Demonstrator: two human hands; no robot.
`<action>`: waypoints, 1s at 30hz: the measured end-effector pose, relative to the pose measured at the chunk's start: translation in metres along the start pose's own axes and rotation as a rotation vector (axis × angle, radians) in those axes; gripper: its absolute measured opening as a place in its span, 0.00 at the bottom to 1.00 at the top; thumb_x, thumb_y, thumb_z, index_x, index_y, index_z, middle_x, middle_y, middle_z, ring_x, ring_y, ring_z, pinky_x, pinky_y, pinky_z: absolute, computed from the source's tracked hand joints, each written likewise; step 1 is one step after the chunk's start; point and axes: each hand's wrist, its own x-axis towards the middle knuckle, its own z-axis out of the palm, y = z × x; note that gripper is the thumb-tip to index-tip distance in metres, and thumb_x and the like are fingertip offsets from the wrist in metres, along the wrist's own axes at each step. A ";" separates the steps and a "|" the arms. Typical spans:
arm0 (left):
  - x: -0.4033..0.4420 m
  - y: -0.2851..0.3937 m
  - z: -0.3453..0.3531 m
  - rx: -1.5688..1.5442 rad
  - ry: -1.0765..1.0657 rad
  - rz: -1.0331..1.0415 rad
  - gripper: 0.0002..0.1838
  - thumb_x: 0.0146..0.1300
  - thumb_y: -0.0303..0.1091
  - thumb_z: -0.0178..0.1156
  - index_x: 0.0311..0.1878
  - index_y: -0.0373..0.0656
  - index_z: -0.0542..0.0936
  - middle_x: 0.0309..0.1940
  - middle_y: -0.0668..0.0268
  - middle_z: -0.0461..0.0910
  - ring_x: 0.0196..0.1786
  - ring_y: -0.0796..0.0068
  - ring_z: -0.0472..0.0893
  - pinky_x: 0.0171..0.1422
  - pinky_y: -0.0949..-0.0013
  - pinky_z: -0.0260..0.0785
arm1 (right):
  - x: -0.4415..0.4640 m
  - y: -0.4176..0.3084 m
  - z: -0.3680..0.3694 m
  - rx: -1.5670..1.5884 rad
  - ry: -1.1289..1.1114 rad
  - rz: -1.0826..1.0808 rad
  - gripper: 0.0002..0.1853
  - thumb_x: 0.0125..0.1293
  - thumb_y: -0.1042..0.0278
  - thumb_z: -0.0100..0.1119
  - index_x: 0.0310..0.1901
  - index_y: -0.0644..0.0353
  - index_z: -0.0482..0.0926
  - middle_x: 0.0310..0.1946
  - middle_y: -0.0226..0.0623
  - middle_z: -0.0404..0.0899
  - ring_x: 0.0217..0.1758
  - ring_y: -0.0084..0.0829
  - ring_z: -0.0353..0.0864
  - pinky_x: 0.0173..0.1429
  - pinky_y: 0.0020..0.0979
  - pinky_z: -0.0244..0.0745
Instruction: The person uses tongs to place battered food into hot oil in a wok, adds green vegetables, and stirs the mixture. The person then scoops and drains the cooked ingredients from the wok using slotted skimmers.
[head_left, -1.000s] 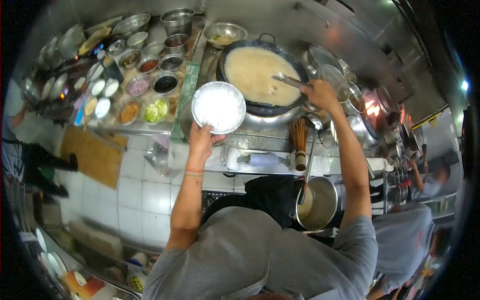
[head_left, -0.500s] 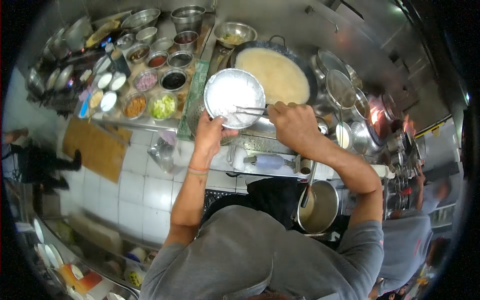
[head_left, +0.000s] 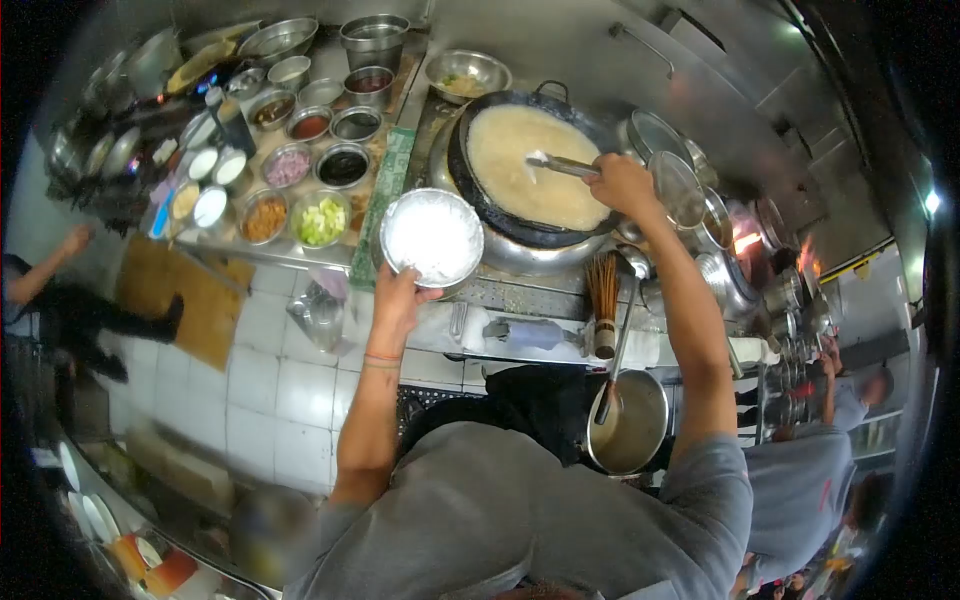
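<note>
My left hand (head_left: 400, 298) grips the lower rim of a metal bowl (head_left: 432, 237) full of white, powdery or pasty stuff. With my right hand (head_left: 622, 186) I hold metal tongs (head_left: 568, 165) over a big black wok (head_left: 480, 190). A white lump sits at the tongs' tips, at the surface of the pale, cloudy liquid (head_left: 520, 190) in the wok. The bowl is in front of the wok, to its left.
Small containers of chopped green pieces (head_left: 320, 220), sauces and powders stand at the left. A bamboo brush (head_left: 603, 300) and a ladle (head_left: 625, 320) lie right of centre, above a pot (head_left: 640, 425). Flames (head_left: 747, 242) burn at the right. Co-workers stand at both sides.
My right hand has moved from the wok to the bowl, then back over the wok with white stuff at the tongs' tips. The bowl has shifted slightly left and down since the middle frame.
</note>
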 end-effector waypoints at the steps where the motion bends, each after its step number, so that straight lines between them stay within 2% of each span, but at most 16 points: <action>1: -0.003 0.005 -0.002 0.000 0.007 -0.004 0.25 0.59 0.22 0.47 0.62 0.37 0.60 0.49 0.53 0.74 0.42 0.60 0.81 0.31 0.66 0.80 | 0.000 0.001 0.006 -0.008 -0.041 0.059 0.13 0.58 0.58 0.58 0.36 0.58 0.82 0.33 0.46 0.81 0.36 0.47 0.82 0.41 0.46 0.76; 3: -0.006 0.019 -0.007 -0.002 -0.022 -0.012 0.26 0.58 0.22 0.47 0.62 0.37 0.60 0.48 0.54 0.74 0.42 0.61 0.81 0.30 0.66 0.80 | 0.006 -0.002 -0.001 -0.019 -0.073 0.094 0.14 0.58 0.55 0.58 0.36 0.58 0.82 0.33 0.46 0.81 0.38 0.46 0.82 0.42 0.46 0.75; 5: -0.019 0.023 -0.013 0.001 -0.020 -0.049 0.27 0.58 0.21 0.48 0.63 0.37 0.59 0.48 0.54 0.74 0.42 0.61 0.81 0.30 0.66 0.80 | -0.017 -0.015 -0.028 0.137 0.067 0.024 0.14 0.57 0.57 0.60 0.37 0.59 0.81 0.34 0.46 0.81 0.37 0.47 0.82 0.40 0.44 0.76; 6: -0.019 0.026 -0.009 0.012 -0.006 -0.018 0.27 0.58 0.21 0.48 0.62 0.37 0.60 0.48 0.55 0.74 0.42 0.62 0.81 0.31 0.67 0.80 | -0.028 -0.027 -0.041 0.153 0.050 0.010 0.14 0.57 0.57 0.60 0.37 0.59 0.81 0.34 0.46 0.81 0.37 0.47 0.82 0.40 0.44 0.76; 8: -0.015 0.032 0.001 0.059 -0.014 0.033 0.26 0.57 0.21 0.49 0.61 0.36 0.61 0.48 0.55 0.74 0.43 0.63 0.80 0.32 0.67 0.80 | -0.050 -0.051 -0.067 0.201 0.087 -0.273 0.13 0.53 0.64 0.63 0.40 0.58 0.81 0.33 0.43 0.81 0.35 0.42 0.82 0.37 0.38 0.75; 10: -0.012 0.034 0.016 0.014 -0.069 0.042 0.26 0.57 0.20 0.49 0.61 0.36 0.60 0.48 0.54 0.73 0.43 0.63 0.80 0.31 0.67 0.81 | -0.072 -0.076 -0.074 0.128 0.039 -0.426 0.11 0.52 0.68 0.64 0.39 0.57 0.81 0.31 0.39 0.81 0.31 0.37 0.82 0.31 0.34 0.75; 11: -0.013 0.035 0.023 -0.034 -0.118 0.052 0.27 0.56 0.19 0.50 0.61 0.36 0.60 0.49 0.53 0.73 0.43 0.63 0.80 0.30 0.67 0.81 | -0.078 -0.085 -0.062 0.123 0.121 -0.543 0.12 0.51 0.68 0.64 0.39 0.57 0.79 0.28 0.36 0.79 0.28 0.35 0.82 0.27 0.33 0.74; 12: -0.015 0.036 0.031 -0.037 -0.124 0.053 0.27 0.56 0.19 0.50 0.61 0.36 0.60 0.49 0.53 0.73 0.43 0.63 0.80 0.30 0.67 0.81 | -0.084 -0.093 -0.051 0.037 0.104 -0.617 0.12 0.51 0.69 0.63 0.38 0.58 0.77 0.27 0.35 0.78 0.25 0.35 0.81 0.26 0.34 0.74; 15: -0.023 0.039 0.046 -0.023 -0.182 0.028 0.27 0.56 0.19 0.49 0.61 0.37 0.59 0.50 0.54 0.72 0.44 0.63 0.80 0.32 0.66 0.81 | -0.089 -0.110 -0.027 0.067 0.142 -0.488 0.11 0.50 0.69 0.62 0.37 0.58 0.76 0.25 0.36 0.76 0.24 0.37 0.80 0.25 0.36 0.73; 18: -0.026 0.038 0.047 0.017 -0.173 0.046 0.27 0.57 0.20 0.48 0.62 0.37 0.58 0.51 0.54 0.72 0.45 0.62 0.80 0.34 0.65 0.81 | -0.084 -0.098 -0.041 0.124 0.176 -0.473 0.09 0.49 0.70 0.58 0.34 0.63 0.78 0.26 0.40 0.78 0.24 0.38 0.81 0.24 0.39 0.74; 22: -0.010 0.021 0.034 0.004 -0.120 0.037 0.27 0.57 0.20 0.47 0.62 0.37 0.58 0.51 0.54 0.71 0.46 0.61 0.80 0.33 0.65 0.82 | -0.075 -0.073 -0.062 0.127 0.183 -0.361 0.09 0.52 0.67 0.60 0.33 0.61 0.79 0.26 0.43 0.79 0.23 0.39 0.81 0.24 0.39 0.74; 24: -0.006 0.015 0.027 -0.007 -0.051 0.011 0.27 0.56 0.20 0.46 0.62 0.37 0.58 0.51 0.53 0.71 0.45 0.61 0.80 0.31 0.66 0.82 | -0.060 -0.054 -0.061 0.098 0.262 -0.161 0.09 0.55 0.65 0.60 0.34 0.60 0.81 0.29 0.45 0.81 0.26 0.42 0.82 0.28 0.41 0.75; 25: -0.004 0.013 0.024 -0.006 -0.060 0.011 0.27 0.56 0.20 0.46 0.62 0.37 0.58 0.51 0.53 0.71 0.45 0.61 0.80 0.31 0.66 0.82 | -0.051 -0.046 -0.059 0.094 0.266 -0.155 0.09 0.55 0.65 0.60 0.34 0.60 0.81 0.29 0.45 0.81 0.26 0.42 0.82 0.28 0.41 0.75; 27: -0.003 0.009 0.019 -0.001 -0.001 0.003 0.27 0.56 0.20 0.45 0.61 0.37 0.59 0.51 0.52 0.71 0.44 0.60 0.80 0.31 0.66 0.82 | -0.028 -0.026 -0.047 0.063 0.164 0.015 0.11 0.55 0.62 0.60 0.35 0.60 0.81 0.33 0.50 0.81 0.33 0.46 0.82 0.36 0.45 0.76; 28: -0.004 0.009 0.018 -0.001 0.001 0.002 0.26 0.56 0.20 0.44 0.62 0.37 0.59 0.51 0.52 0.71 0.43 0.60 0.80 0.31 0.67 0.82 | -0.013 -0.010 -0.027 0.060 0.166 0.020 0.11 0.55 0.62 0.60 0.35 0.60 0.81 0.33 0.50 0.81 0.33 0.46 0.82 0.36 0.45 0.76; 30: -0.003 0.008 0.016 -0.008 -0.016 0.002 0.26 0.57 0.20 0.44 0.62 0.37 0.59 0.51 0.52 0.71 0.44 0.60 0.80 0.31 0.67 0.82 | 0.010 0.010 0.006 0.070 -0.009 0.075 0.15 0.56 0.57 0.59 0.37 0.61 0.81 0.34 0.51 0.81 0.39 0.50 0.81 0.44 0.46 0.75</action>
